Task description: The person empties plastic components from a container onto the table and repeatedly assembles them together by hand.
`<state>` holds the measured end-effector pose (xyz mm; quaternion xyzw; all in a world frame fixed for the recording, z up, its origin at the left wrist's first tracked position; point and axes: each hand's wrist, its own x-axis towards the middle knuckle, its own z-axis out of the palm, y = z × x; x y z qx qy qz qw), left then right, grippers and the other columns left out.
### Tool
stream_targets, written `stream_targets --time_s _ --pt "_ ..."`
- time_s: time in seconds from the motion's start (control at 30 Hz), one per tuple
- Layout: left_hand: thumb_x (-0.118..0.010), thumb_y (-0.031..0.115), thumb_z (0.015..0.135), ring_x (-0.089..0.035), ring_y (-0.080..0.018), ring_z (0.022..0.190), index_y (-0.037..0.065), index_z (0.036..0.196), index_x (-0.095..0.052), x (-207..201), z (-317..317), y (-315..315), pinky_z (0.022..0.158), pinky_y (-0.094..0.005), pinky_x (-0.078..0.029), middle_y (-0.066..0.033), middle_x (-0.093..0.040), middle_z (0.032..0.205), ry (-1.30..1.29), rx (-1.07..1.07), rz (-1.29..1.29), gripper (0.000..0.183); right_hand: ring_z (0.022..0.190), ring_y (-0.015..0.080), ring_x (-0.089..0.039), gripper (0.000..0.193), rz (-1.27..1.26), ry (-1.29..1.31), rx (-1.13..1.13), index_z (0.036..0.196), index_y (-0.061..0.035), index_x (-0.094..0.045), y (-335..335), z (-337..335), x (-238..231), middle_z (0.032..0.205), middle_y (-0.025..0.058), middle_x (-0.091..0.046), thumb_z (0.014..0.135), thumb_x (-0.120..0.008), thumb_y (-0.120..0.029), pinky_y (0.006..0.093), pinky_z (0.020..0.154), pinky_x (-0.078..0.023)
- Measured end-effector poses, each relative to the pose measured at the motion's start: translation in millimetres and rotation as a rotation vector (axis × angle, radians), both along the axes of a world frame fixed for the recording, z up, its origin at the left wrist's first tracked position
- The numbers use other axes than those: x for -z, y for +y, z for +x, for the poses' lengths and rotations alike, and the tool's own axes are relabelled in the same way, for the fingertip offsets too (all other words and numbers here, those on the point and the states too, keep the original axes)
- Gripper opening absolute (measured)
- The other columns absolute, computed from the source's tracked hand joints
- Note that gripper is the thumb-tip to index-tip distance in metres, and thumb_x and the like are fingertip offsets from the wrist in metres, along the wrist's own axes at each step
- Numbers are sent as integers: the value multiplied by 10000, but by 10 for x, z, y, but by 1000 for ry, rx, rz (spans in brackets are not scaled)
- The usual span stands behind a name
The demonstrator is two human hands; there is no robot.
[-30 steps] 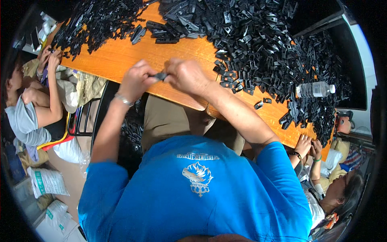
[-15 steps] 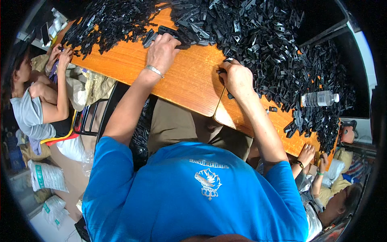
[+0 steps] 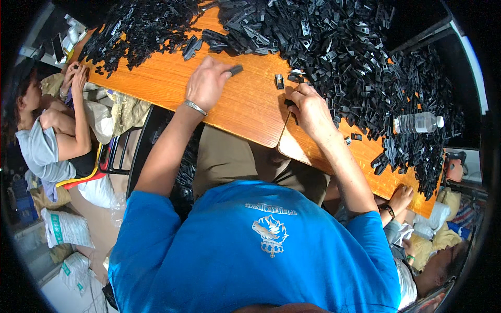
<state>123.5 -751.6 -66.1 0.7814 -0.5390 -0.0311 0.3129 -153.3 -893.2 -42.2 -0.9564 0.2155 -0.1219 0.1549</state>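
Note:
My left hand [image 3: 206, 83] rests on the orange wooden table [image 3: 156, 83] and pinches a small black plastic piece [image 3: 236, 69] between thumb and fingers. My right hand [image 3: 309, 109] lies further right on the table, fingers curled on another small black piece [image 3: 288, 103] at the edge of the big pile of black plastic parts [image 3: 339, 47]. A loose black piece [image 3: 279, 81] lies on the wood between my hands. A silver bracelet [image 3: 194, 107] circles my left wrist.
A second heap of black parts [image 3: 130, 31] covers the table's far left. A clear water bottle [image 3: 417, 123] lies among the parts at the right. One person sits at the left [image 3: 47, 135], another at the lower right [image 3: 407, 229]. White sacks [image 3: 62, 229] lie on the floor.
My hands, together a second ago, went apart to the piles. Now the left has drawn back from the far pile holding a black piece; the right has shifted slightly along the pile's edge.

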Motion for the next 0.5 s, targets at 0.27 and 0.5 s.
stream_targets --time_s 0.27,0.5 --pt "-777 189 933 -624 -339 1011 73 1137 -794 -47 -186 241 893 -454 -517 -125 -669 1011 -52 132 -9 236 1082 375 -716 242 -89 116 168 1081 19 -697 32 65 -49 1119 234 -707 857 -755 -50 465 915 -604" --pt "-867 131 827 -654 -344 967 20 1036 -766 150 -101 368 848 -447 -532 -126 -683 987 -7 127 -181 256 854 360 -729 219 -70 -166 112 950 -84 -778 141 382 -48 942 120 -677 821 -863 -240 464 756 -596"
